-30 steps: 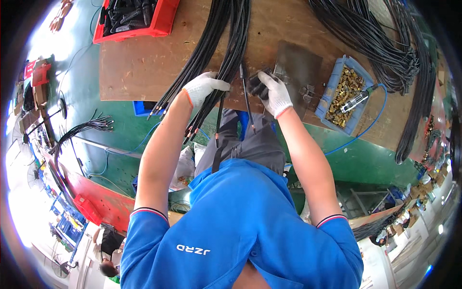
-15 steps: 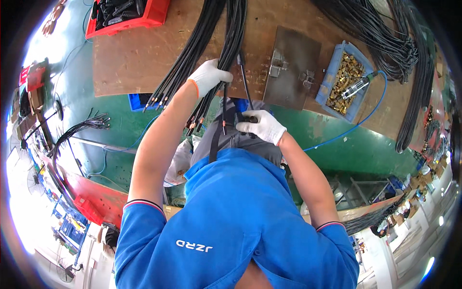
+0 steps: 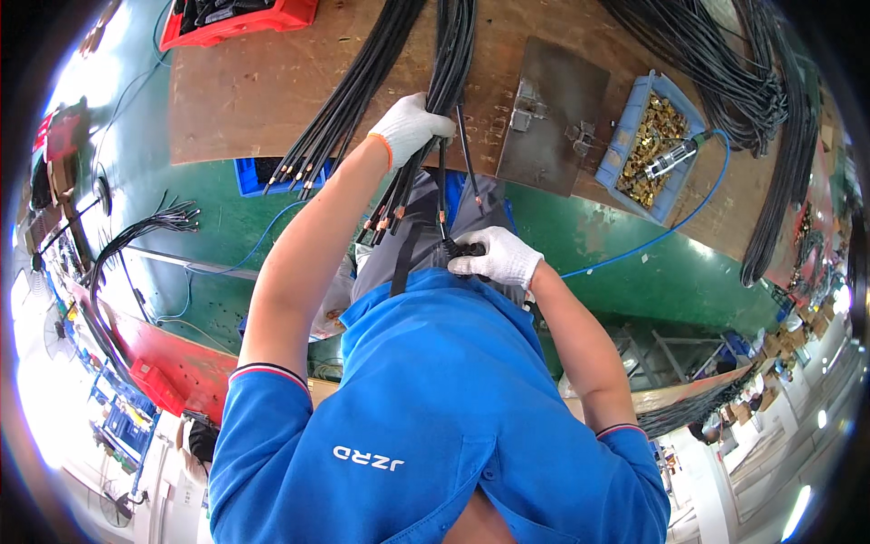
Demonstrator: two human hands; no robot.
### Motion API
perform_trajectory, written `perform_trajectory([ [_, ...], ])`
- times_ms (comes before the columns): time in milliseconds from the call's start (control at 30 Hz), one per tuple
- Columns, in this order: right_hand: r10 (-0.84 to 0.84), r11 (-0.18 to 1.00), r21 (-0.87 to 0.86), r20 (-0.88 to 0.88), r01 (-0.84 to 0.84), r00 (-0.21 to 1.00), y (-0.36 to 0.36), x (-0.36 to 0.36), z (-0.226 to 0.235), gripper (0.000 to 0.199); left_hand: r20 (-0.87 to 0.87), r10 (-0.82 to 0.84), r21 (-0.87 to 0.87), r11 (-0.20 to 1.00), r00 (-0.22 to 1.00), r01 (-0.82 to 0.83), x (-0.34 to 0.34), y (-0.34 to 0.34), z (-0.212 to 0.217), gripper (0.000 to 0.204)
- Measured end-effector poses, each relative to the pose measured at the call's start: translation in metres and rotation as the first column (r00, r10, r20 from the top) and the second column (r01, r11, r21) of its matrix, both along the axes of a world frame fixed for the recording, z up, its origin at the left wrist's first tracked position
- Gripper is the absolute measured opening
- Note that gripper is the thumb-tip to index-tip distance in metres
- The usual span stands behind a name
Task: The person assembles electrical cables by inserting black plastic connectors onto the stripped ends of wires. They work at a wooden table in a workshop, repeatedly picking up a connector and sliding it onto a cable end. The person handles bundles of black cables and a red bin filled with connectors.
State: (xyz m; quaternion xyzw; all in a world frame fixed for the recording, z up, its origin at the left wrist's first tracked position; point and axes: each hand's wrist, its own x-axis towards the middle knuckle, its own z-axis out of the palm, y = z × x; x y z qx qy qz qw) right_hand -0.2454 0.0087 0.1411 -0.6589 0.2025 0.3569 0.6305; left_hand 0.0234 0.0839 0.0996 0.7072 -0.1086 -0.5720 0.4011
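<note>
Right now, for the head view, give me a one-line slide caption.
Gloved left hand grips a bundle of black cables on a wooden bench; gloved right hand holds one cable end near the body.

A single head-worn fisheye camera is looking steeply down from above the person's blue shirt (image 3: pixel 435 426), facing the wooden counter (image 3: pixel 272 91) ahead, sitting close, edges bending outward.

Blue short-sleeved shirt (image 3: pixel 435 408), striped cuffs, white lettering; grey trousers (image 3: pixel 421 227); white knit gloves, left hand (image 3: pixel 412 127), right hand (image 3: pixel 498 257).
</note>
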Motion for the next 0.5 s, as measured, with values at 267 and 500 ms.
perform_trajectory([
  [267,-0.296,0.892,0.293,-0.198,0.344,0.934,0.005,0.003,0.008,0.043,0.051,-0.036,0.014,0.999,0.998,0.036,-0.001,0.000,-0.001,0.043],
  [500,-0.458,0.875,0.142,-0.065,0.462,0.887,0.007,0.039,-0.014,0.031,0.032,0.018,-0.004,1.000,0.999,-0.018,-0.007,-0.010,0.011,0.034],
])
